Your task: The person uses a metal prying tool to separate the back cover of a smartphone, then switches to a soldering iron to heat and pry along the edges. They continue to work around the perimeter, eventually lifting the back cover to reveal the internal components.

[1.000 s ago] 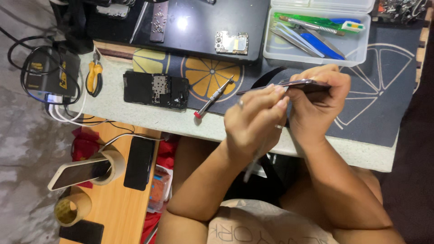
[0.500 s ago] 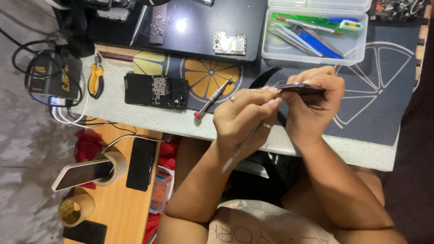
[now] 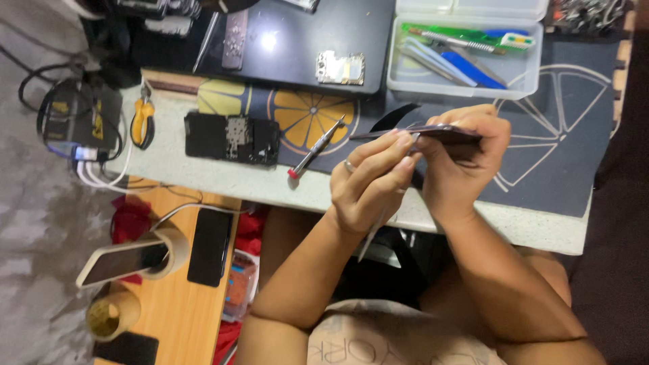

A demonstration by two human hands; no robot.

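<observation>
My right hand (image 3: pixel 463 162) grips a thin dark phone (image 3: pixel 446 133), held edge-on above the dark work mat (image 3: pixel 561 149). My left hand (image 3: pixel 368 182), with a ring on one finger, pinches a slim metal tool (image 3: pixel 373 233) against the phone's left end. The tool's long end points down past my wrist. Both forearms reach up from the bottom of the view over the table edge (image 3: pixel 284 189).
A red-capped screwdriver (image 3: pixel 314 147) and an opened black phone body (image 3: pixel 231 138) lie left of my hands. Behind are a clear box of pry tools (image 3: pixel 466 54), a small circuit board (image 3: pixel 341 69) and orange-handled pliers (image 3: pixel 143 122). A lower wooden bench holds a black phone (image 3: pixel 209 247) and tape rolls (image 3: pixel 169 250).
My left hand has shifted slightly left and down along the phone's edge with the tool. The right hand keeps the phone in about the same place.
</observation>
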